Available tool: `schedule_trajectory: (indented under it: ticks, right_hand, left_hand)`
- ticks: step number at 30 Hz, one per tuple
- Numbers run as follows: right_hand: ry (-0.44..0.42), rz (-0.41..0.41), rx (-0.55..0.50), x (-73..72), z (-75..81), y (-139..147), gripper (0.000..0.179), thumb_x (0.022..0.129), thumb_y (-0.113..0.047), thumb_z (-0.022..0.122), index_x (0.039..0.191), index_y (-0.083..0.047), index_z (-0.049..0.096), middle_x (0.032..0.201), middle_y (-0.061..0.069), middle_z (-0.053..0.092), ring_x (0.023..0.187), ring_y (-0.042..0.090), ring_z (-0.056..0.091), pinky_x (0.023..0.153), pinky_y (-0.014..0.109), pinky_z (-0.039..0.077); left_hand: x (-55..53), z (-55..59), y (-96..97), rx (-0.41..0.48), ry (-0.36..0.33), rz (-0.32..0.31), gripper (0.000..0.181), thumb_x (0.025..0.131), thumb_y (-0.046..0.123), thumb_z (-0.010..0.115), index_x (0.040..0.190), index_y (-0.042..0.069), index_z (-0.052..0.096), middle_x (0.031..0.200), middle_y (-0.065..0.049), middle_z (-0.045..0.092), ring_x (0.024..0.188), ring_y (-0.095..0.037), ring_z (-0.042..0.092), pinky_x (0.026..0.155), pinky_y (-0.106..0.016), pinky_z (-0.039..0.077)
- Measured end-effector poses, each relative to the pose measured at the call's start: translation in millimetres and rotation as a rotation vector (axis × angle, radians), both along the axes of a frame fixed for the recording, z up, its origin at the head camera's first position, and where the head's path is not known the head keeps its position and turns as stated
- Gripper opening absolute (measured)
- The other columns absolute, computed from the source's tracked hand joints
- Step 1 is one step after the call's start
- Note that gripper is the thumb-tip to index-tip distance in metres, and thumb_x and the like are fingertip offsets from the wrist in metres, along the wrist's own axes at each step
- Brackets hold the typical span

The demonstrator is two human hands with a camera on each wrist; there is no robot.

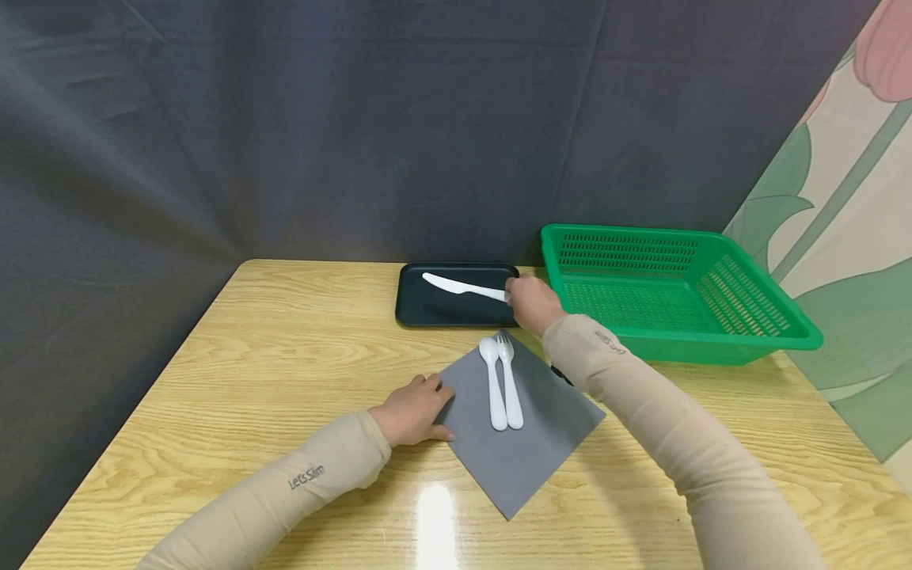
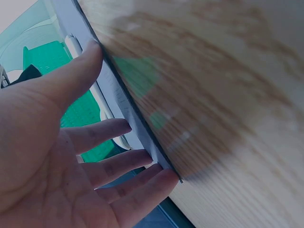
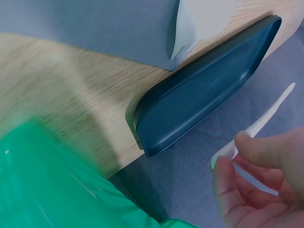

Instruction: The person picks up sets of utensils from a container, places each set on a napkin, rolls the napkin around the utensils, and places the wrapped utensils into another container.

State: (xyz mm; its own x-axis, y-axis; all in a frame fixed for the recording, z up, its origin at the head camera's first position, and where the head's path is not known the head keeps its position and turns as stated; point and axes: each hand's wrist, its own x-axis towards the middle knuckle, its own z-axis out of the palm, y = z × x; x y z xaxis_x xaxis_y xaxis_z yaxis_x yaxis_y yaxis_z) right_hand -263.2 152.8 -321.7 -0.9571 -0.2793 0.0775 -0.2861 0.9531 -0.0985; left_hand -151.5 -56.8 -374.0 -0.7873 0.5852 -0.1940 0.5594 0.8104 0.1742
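Head view: the right hand (image 1: 534,302) pinches the handle end of the knife (image 1: 463,286), holding it over the black tray (image 1: 415,315) at the far side, blade to the left. Well apart, nearer and left, the left hand (image 1: 409,413) touches the gray mat's (image 1: 499,475) left corner, fingers spread. Spoon (image 1: 495,396) and fork (image 1: 511,396) lie side by side on it; the basket (image 1: 641,342) stands far right.

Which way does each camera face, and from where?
Head: worn on head, looks forward and down at square grey sheet; left hand, right hand, sleeved forearms show.
Left wrist: worn there, looks along palm and fingers to the sheet's edge.
Right wrist: worn there, looks at thumb and fingers holding white plastic knife, dark rectangular tray alongside.
Head and right wrist share knife, tray.
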Motion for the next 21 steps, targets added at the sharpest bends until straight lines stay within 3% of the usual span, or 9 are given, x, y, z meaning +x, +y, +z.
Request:
schedule_trajectory:
  ticks: [11,21]
  right_hand:
    - [-0.066,-0.023,0.010,9.4,1.1,-2.3,0.010,0.088,-0.004,0.061,0.097,0.000,0.063,0.094,0.020,0.063,0.085,0.030,0.062,0.070,0.037,0.054]
    - [-0.045,-0.003,-0.007,16.1,-0.9,0.8,0.008,0.088,-0.005,0.060,0.092,0.002,0.062,0.088,0.019,0.064,0.079,0.029,0.062,0.067,0.037,0.053]
  left_hand:
    - [1.4,1.6,-0.3,0.000,-0.005,0.002,0.061,0.082,0.042,0.068,0.128,0.004,0.053,0.125,-0.015,0.051,0.113,-0.030,0.050,0.087,-0.038,0.051]
    - [1.2,1.3,-0.2,0.000,-0.007,0.003,0.061,0.082,0.042,0.068,0.128,0.004,0.053,0.126,-0.015,0.051,0.114,-0.030,0.050,0.088,-0.039,0.051]
